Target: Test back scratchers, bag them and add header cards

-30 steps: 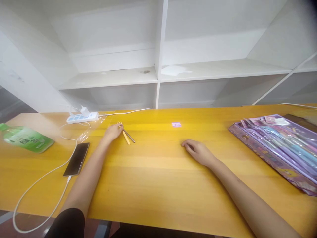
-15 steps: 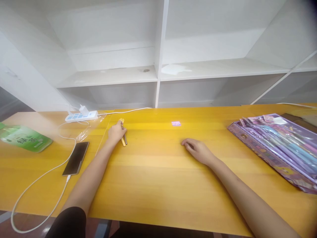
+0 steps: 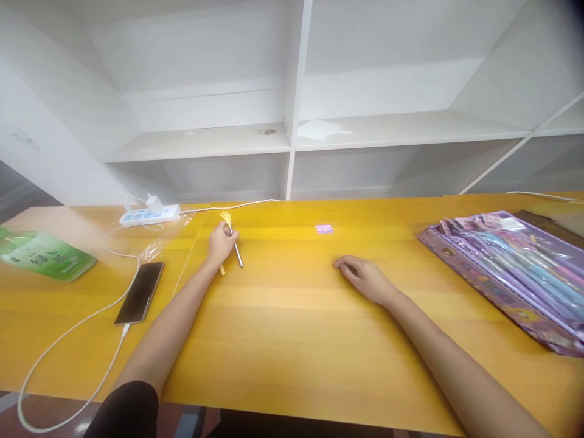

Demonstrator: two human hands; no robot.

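My left hand point(image 3: 221, 243) is closed around a thin silver rod point(image 3: 236, 252), which slants down to the right from the fingers. A splayed yellow tip point(image 3: 225, 218) like small fingers sticks out above the hand, in line with the rod. Below the hand shows the end of a yellow stick point(image 3: 222, 271); whether it is joined to the rod is hidden. My right hand point(image 3: 362, 277) rests on the wooden table point(image 3: 274, 340) with fingers loosely bent and a gap by the thumb, holding nothing. Beyond it lies a small pink-purple card point(image 3: 324, 229).
At left are a green bottle point(image 3: 50, 254) on its side, a dark phone point(image 3: 140, 293) with a white cable and a power strip point(image 3: 150, 213). Several wrapped pens point(image 3: 515, 261) lie on a purple package point(image 3: 493, 298) at right. White shelving point(image 3: 292, 121) stands behind.
My left hand has shifted slightly right. The silver rod's lower end has swung right, apart from the yellow stick's end, which moved slightly left. My right hand stays put.
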